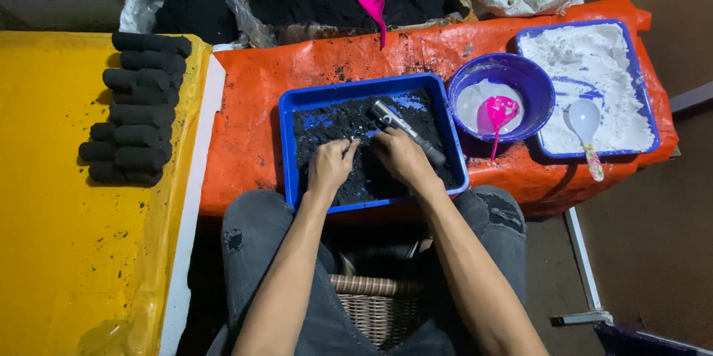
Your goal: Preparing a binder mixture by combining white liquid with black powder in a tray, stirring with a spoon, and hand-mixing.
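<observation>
Hemmed in by blue tray walls (288,141); metal tube (405,132) angled across; open orange tarp (245,126) leftward.

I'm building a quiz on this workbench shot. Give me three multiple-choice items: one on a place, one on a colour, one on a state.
1. Where is the metal tube?
A. in the blue tray
B. on the yellow sheet
C. in the bowl

2. What colour is the spoon in the bowl?
A. white
B. green
C. pink

3. What are both hands doing?
A. hanging free
B. pressing into black powder
C. holding spoons

Answers: 1 A, the tube lies on the powder in the tray. 2 C, the spoon is pink. 3 B, the left hand and right hand rest in the powder.
</observation>
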